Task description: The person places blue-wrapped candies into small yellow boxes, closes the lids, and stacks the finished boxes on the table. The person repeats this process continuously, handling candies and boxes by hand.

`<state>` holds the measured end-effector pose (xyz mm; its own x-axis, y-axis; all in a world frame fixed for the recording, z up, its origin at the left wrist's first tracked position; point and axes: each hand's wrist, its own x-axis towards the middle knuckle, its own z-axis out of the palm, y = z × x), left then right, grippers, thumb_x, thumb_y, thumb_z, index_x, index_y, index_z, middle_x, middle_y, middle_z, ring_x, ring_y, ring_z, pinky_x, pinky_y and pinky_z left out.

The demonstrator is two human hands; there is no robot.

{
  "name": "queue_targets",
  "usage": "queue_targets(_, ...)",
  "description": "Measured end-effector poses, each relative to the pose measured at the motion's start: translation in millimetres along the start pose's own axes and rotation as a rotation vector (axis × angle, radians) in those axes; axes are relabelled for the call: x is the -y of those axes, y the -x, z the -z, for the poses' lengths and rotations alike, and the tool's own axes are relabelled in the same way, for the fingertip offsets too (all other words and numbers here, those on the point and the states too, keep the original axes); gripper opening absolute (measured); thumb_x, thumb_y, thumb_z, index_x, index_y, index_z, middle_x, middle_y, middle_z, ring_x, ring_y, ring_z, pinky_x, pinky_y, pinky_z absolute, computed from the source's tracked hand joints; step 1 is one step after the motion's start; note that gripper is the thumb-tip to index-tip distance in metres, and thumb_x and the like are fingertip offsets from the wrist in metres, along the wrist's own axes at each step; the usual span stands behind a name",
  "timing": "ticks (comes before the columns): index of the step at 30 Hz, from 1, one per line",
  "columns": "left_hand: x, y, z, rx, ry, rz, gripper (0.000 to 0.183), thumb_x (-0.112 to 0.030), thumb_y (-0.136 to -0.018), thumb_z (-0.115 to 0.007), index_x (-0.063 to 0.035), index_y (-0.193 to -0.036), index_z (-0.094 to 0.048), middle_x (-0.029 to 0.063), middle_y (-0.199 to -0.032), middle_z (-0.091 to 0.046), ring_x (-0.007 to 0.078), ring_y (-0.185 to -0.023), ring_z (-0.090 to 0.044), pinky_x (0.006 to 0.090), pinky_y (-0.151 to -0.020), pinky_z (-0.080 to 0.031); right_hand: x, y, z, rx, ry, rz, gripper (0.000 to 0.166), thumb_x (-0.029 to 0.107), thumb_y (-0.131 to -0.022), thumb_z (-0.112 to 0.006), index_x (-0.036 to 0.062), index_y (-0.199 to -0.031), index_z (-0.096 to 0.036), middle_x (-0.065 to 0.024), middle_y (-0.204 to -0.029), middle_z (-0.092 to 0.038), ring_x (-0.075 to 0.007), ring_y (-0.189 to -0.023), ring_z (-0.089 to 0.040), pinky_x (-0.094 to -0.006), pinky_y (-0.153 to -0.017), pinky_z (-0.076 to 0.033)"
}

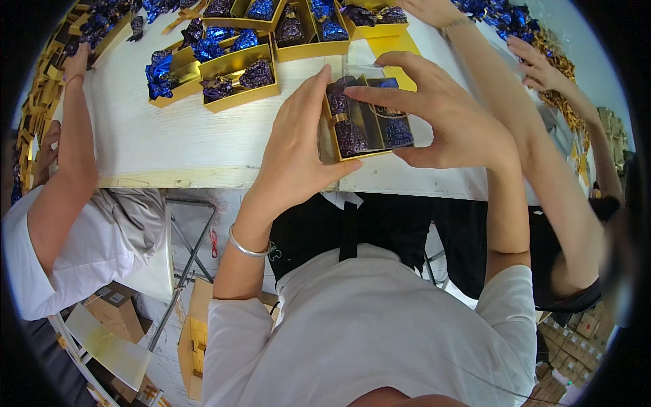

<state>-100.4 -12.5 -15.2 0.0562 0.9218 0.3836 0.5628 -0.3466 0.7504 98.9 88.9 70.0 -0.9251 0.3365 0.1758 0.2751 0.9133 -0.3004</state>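
Before me, near the table's front edge, is a small gold box (374,154) with a divider and foil-wrapped pieces in dark purple (352,138) and blue (397,133). My left hand (291,145) grips its left side, thumb at the near corner and fingers along the wall. A clear plastic cover (367,119) bearing printed writing lies over the top. My right hand (452,119) holds this cover between thumb and fingers on the right, with its index finger stretched across it. Whether the cover is fully seated on the box cannot be told.
Several gold boxes (244,97) with wrapped pieces stand farther back. A co-worker's arm (508,91) reaches across close on my right; another person's arm (76,127) is at the left. Heaps of blue (498,18) and gold wrapped pieces (557,63) lie at the far right.
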Motion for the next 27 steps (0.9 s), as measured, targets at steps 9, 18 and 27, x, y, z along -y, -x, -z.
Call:
queue_targets(9, -2, -3, 1, 0.045, -0.054, 0.019, 0.100, -0.027, -0.060, -0.086, -0.0065, -0.143, -0.033, 0.0179, -0.143, -0.035, 0.0355, -0.130, -0.040, 0.0429, -0.106, -0.036, 9, -2, 24, 0.131, 0.167, -0.078, 0.072, 0.010, -0.056, -0.079, 0.0215, -0.125, -0.062, -0.0168, -0.129, -0.047, -0.0354, -0.122, -0.044, -0.0417, -0.099, -0.039)
queue_targets(18, 2, -8, -7, 0.025, -0.078, -0.017, 0.102, -0.032, -0.061, -0.087, -0.0002, -0.141, -0.032, 0.0192, -0.141, -0.037, 0.0358, -0.129, -0.041, 0.0417, -0.105, -0.037, 15, -14, 21, 0.171, 0.158, -0.099, 0.070, 0.011, -0.056, -0.079, 0.0212, -0.123, -0.063, -0.0164, -0.131, -0.048, -0.0344, -0.123, -0.046, -0.0433, -0.104, -0.037)
queue_targets(27, 5, -15, 0, 0.036, 0.091, -0.033, 0.101, -0.032, -0.065, -0.085, 0.0026, -0.141, -0.029, 0.0249, -0.137, -0.040, 0.0392, -0.125, -0.044, 0.0430, -0.105, -0.037, -7, -7, -1, -0.017, 0.014, 0.041, 0.064, 0.020, -0.061, -0.078, 0.0165, -0.123, -0.062, -0.0137, -0.114, -0.054, -0.0323, -0.104, -0.053, -0.0382, -0.089, -0.043)
